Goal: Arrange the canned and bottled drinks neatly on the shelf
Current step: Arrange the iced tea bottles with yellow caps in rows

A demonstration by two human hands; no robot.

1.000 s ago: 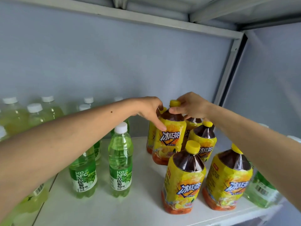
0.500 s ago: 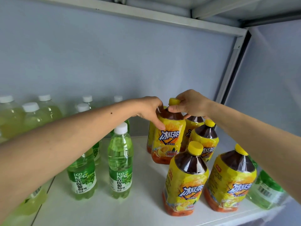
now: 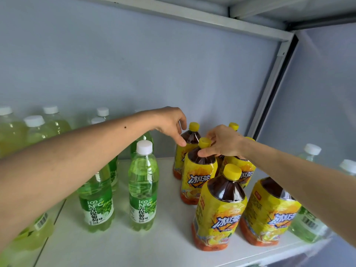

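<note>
Several yellow-labelled iced tea bottles with yellow caps stand on the right half of the white shelf (image 3: 119, 247). My right hand (image 3: 223, 141) grips the neck of the middle iced tea bottle (image 3: 198, 178), just under its cap. My left hand (image 3: 169, 124) hovers with its fingers apart, and its fingertip touches the shoulder of the back-left iced tea bottle (image 3: 189, 135). Two more iced tea bottles (image 3: 219, 214) (image 3: 269, 214) stand at the front. Green grape drink bottles (image 3: 143, 189) (image 3: 96, 205) with white caps stand to the left. My right arm hides part of the back-right bottles.
Pale yellow-green bottles (image 3: 11, 132) crowd the far left of the shelf. More white-capped bottles (image 3: 306, 226) stand at the right edge. A grey metal post (image 3: 269, 89) and the back wall close off the shelf. Bare shelf lies between the green bottles and the tea bottles.
My left hand has come off the middle iced tea bottle and now touches the one behind it. My right hand still holds the middle bottle, now slightly nearer the front.
</note>
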